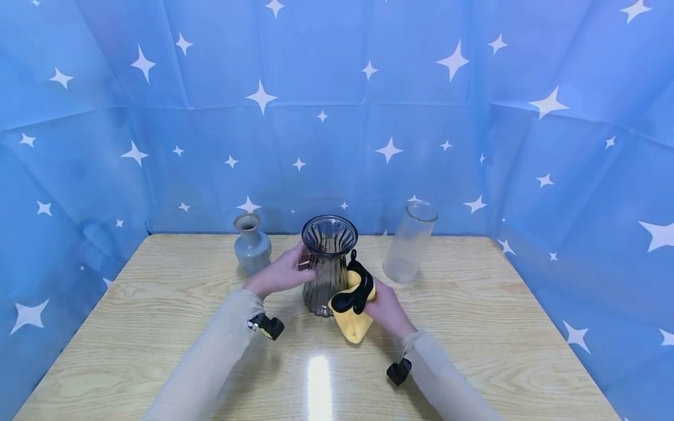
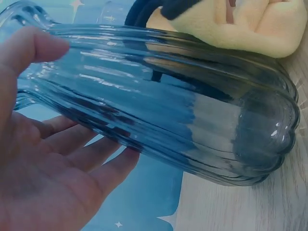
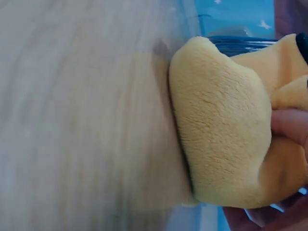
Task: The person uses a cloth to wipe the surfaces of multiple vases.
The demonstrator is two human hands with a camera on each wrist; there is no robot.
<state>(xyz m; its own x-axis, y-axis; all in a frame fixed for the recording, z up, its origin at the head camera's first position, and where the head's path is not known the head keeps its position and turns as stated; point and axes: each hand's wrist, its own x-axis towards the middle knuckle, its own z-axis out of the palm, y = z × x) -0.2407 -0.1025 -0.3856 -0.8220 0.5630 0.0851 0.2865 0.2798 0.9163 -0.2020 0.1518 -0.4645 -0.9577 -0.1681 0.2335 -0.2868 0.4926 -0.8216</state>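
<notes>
A grey-tinted, ribbed glass vase [image 1: 327, 275] with a flared rim stands upright mid-table. My left hand [image 1: 284, 270] holds it from the left, thumb on the near side and fingers along the far side below the neck. The left wrist view shows the thumb and fingers straddling the ribbed glass [image 2: 159, 106]. My right hand [image 1: 387, 307] grips a soft yellow plush cloth [image 1: 354, 324] with black trim and a black loop. This cloth overlaps the vase's right side in the head view. Up close, its fuzzy yellow folds [image 3: 221, 125] bulge out from the fingers.
Left of the vase stands a small grey-blue ceramic vase [image 1: 253, 248] with a narrow neck, close by the left hand. A clear cylindrical glass vase [image 1: 408, 248] stands behind and right. Blue star-patterned curtains [image 1: 326, 134] enclose the wooden table [image 1: 474, 327].
</notes>
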